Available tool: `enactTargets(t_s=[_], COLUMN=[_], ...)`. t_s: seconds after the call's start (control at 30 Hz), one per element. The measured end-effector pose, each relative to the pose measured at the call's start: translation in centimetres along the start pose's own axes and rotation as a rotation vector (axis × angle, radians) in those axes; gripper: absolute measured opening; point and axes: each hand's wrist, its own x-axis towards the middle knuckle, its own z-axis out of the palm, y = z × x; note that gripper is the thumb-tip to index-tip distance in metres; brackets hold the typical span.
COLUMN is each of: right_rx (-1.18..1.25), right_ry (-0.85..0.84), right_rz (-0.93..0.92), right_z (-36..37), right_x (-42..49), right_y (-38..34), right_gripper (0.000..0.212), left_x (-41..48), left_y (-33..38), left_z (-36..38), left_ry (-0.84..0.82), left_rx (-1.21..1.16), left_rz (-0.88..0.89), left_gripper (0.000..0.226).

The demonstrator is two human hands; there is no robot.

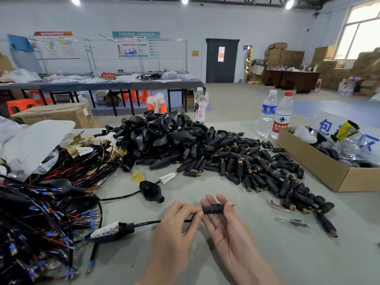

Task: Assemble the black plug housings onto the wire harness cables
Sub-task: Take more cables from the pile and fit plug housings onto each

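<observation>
Near table [207,187] front edge, plug [212,209] lay L-R across flat right hand [228,229] (fingers straight); left hand [176,225] pinched cable [148,222] at plug's left end.

left hand [177,220] beside palm-up right hand [225,225]
</observation>
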Motion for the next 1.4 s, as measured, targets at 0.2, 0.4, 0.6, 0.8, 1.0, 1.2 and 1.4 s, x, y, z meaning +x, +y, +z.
enactTargets(t_s=[0.2, 0.4, 0.6, 0.8, 1.0, 1.2, 1.4], right_rx=[0.025, 0.031, 0.039, 0.034, 0.019, -0.003, -0.034], right_ry=[0.021, 0.015, 0.005, -0.007, -0.009, -0.021, -0.059], right_rz=[-0.008, 0.007, 0.034, 0.052, 0.049, 0.047, 0.077], right_z=[-0.1, -0.4, -0.3, -0.3, -0.5, -0.5, -0.2], right_x=[0.2, 0.2, 0.5, 0.5, 0.5, 0.4, 0.3], right_y=[-0.2, -0.2, -0.1, -0.1, -0.6, -1.1, -0.6], right_gripper=[0.032, 0.032, 0.034, 0.036, 0.036, 0.037, 0.038], left_x=[-0.1, -0.1, -0.1, -0.1, 0.0, -0.1, 0.0], left_y=[-0.2, -0.2, -0.2, -0.4, -0.6, -0.5, -0.6], left_z=[0.3, 0.3, 0.2, 0.1, 0.3, 0.3, 0.1], left_ry=[0.020, -0.038, -0.032, -0.065, -0.040, -0.089, -0.077], left_rx=[-0.067, -0.091, -0.076, -0.101, -0.068, -0.077, -0.079], left_rz=[-0.102, -0.108, -0.068, -0.063, -0.083, -0.069, -0.052], left_gripper=[0.021, 0.020, 0.008, 0.010, 0.028, 0.021, 0.009])
